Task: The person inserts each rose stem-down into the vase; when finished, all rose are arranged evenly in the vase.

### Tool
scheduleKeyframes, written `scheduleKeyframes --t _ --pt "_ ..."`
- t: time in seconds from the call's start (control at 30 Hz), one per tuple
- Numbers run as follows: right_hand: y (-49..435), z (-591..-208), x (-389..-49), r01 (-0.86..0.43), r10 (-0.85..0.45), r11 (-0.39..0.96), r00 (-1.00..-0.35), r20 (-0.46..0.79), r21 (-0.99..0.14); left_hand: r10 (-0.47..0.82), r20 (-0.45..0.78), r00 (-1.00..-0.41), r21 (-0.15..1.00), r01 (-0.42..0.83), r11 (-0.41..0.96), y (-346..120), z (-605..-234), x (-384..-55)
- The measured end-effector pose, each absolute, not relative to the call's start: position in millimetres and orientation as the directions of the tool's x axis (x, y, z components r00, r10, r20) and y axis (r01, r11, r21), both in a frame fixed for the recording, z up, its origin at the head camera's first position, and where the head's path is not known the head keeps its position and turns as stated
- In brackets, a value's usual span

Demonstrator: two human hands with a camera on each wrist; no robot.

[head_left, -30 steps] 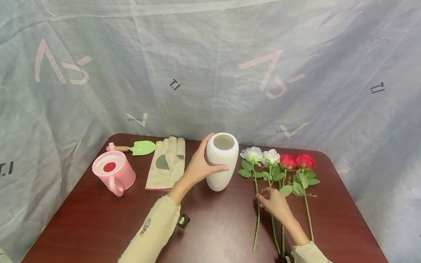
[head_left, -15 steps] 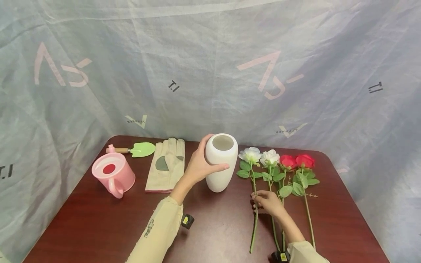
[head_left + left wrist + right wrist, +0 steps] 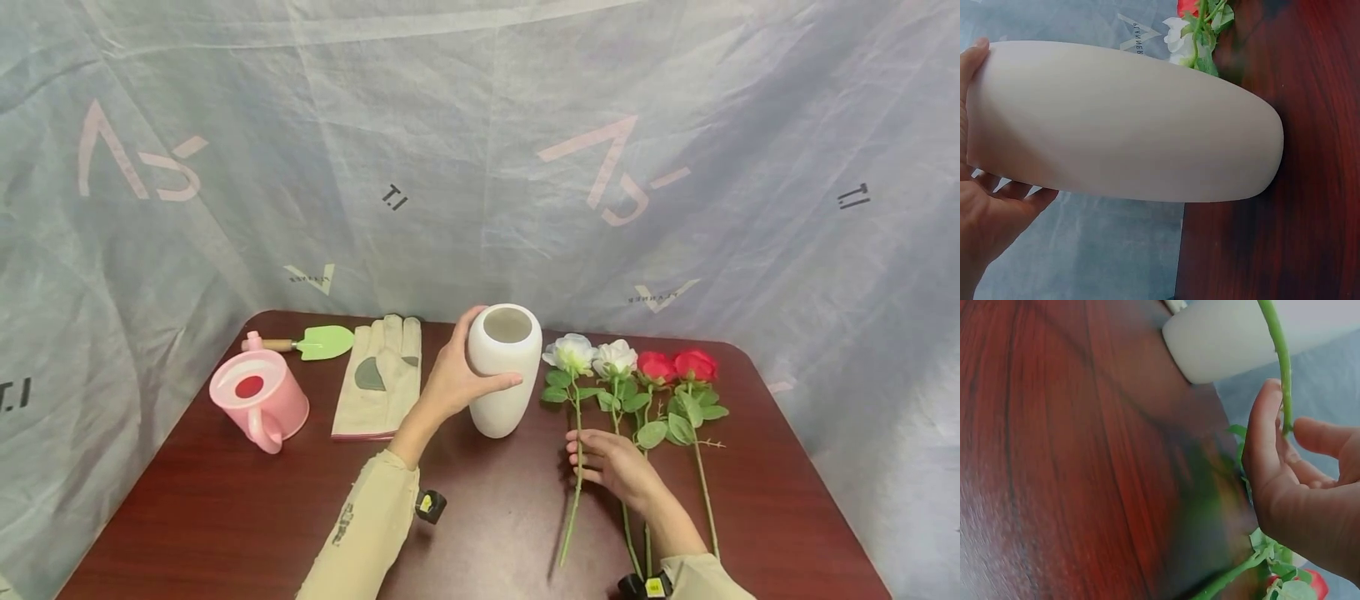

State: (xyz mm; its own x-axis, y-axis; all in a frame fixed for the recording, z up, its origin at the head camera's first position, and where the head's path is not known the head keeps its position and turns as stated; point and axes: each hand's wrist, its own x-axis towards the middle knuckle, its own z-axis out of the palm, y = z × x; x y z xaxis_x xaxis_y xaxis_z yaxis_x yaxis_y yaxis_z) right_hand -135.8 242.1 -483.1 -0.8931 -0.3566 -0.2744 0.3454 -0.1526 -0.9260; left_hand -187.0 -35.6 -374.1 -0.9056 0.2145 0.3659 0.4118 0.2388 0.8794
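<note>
My left hand [image 3: 454, 377] grips a white vase [image 3: 501, 408] near its mouth, thumb across the front. In the left wrist view the vase [image 3: 1129, 125] fills the middle, its base on the table and the hand [image 3: 991, 212] round its upper end. My right hand [image 3: 618, 467] holds the green stem of the leftmost white rose [image 3: 572, 354]. In the right wrist view that stem [image 3: 1282, 350] runs between the thumb and fingers of the hand [image 3: 1297, 481]. Beside it lie another white rose [image 3: 617, 360] and two red roses, one of them the rightmost red rose [image 3: 696, 367].
A pink watering can [image 3: 273, 400] stands at the left. Behind it lies a green trowel [image 3: 324, 342] with a wooden handle. A pair of beige gardening gloves [image 3: 382, 392] lies left of the vase. Grey cloth [image 3: 480, 167] hangs behind the brown table [image 3: 225, 517].
My right hand has shifted left and its fingers have spread more. The lower end of the rose's stem has swung left. My left hand still holds the vase in place.
</note>
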Motion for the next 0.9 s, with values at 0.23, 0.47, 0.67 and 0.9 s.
scheduleKeyframes --t 0.23,0.47,0.67,0.9 --pt "237.3 -476.6 -132.4 0.317 -0.352 -0.229 -0.908 -0.226 -0.920 0.215 0.382 -0.899 0.871 0.428 0.242 -35.8 -363.6 -178.9" --pt "231.6 -465.6 -128.2 0.250 -0.381 -0.301 -0.916 -0.124 -0.920 0.199 0.393 -0.898 0.868 0.433 0.242 -35.0 -389.4 -195.5" --pt "227.3 -452.9 -123.2 0.177 -0.354 -0.360 -0.934 -0.042 -0.916 0.194 0.408 -0.892 0.864 0.446 0.235 -35.1 -400.7 -202.6" --pt "220.1 -438.0 -117.5 0.065 -0.232 -0.333 -0.973 0.015 -0.941 0.199 0.393 -0.898 0.871 0.433 0.232 -35.7 -400.6 -202.3"
